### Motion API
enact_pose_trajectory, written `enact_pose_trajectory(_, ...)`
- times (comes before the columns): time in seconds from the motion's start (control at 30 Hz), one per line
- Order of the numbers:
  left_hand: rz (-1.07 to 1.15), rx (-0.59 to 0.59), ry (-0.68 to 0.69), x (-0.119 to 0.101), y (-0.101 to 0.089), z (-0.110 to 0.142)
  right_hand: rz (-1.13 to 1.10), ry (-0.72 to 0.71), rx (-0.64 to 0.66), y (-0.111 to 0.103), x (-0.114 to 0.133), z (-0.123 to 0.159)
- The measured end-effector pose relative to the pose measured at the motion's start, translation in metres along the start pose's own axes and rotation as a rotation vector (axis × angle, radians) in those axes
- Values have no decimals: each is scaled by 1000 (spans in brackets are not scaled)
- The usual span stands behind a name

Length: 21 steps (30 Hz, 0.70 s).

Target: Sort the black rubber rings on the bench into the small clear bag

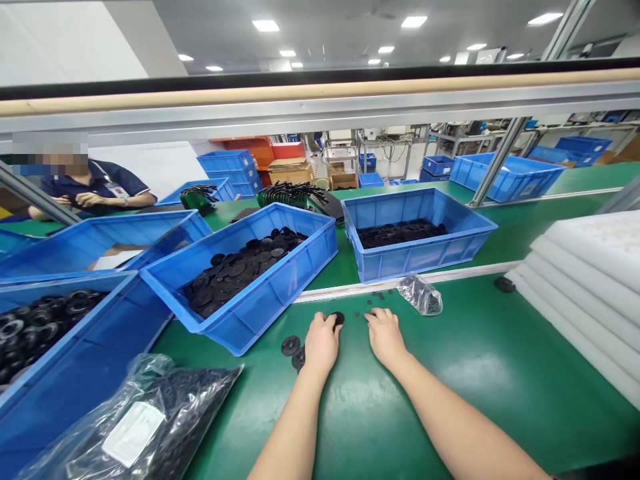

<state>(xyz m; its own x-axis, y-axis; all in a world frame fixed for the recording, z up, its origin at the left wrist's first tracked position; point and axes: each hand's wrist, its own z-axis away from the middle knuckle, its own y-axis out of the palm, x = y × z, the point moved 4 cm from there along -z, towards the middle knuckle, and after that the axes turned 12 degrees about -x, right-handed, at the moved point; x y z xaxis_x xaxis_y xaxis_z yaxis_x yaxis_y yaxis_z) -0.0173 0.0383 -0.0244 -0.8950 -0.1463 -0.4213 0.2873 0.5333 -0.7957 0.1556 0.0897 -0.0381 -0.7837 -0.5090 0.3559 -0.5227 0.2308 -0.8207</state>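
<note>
Factory line, work in progress at a green conveyor bench (480, 393) running under an aluminium rail (320, 107). Far left, a co-worker (95, 193) in a dark polo handles black parts, well apart from the person's own hands. Right side of the bench: a stack of white foam sheets (575, 287). Lower left: a clear plastic bag of black parts (135, 427), lying against a blue crate of black rings (60, 373). Ahead, two more blue crates, the left one (300, 280) heaped with black discs, the right one (415, 267) holding a thinner layer of dark parts.

Both hands are palm-down on the bench, just in front of those crates, fingers drawn in narrow. Left hand (321, 343) — fingertips on a black disc (339, 319), though the grip is hard to judge from this angle. Two more discs (291, 345) lie just beside it. Right hand (385, 337) — nothing visible in it, small black bits (375, 300) scattered just ahead, a crumpled clear bag (420, 295) near them
</note>
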Motion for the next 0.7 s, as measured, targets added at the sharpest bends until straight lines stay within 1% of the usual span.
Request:
enact_pose_trajectory(0.1, 281, -124, -36, 1, -11, 4, -22, -19, -58, 3, -5, -2)
enact_pose_trajectory(0.13, 391, -157, -71, 0, -14, 6, -30, -26, -73, 3, -6, -2)
enact_pose_trajectory(0.17, 497, -169, -133, 0, -16, 9, -34, -26, -82, 4, -6, -3)
enact_pose_trajectory(0.23, 703, -120, -336, -1, -14, 15, -30, -3, -84, 6, -8, -4)
enact_pose_trajectory(0.3, 912, -28, -552, -5, -8, 22, -32, 19, -79, 6, -9, -6)
enact_pose_trajectory(0.37, 1076, 27, -682, -12, -4, 26, -79, 24, -107, 2, -9, -6)
enact_pose_trajectory(0.43, 1143, 30, -728, -16, -3, 27, -196, -1, -182, -7, -5, -3)
enact_pose_trajectory(0.53, 1148, 68, -725, -20, -3, 27, -415, -81, -295, -23, 5, 4)
enact_pose_trajectory(0.6, 1161, 107, -706, -23, -3, 27, -503, -131, -303, -30, 16, 9)
enact_pose_trajectory(0.7, 1190, 136, -697, -27, -3, 28, -529, -169, -253, -31, 28, 11)
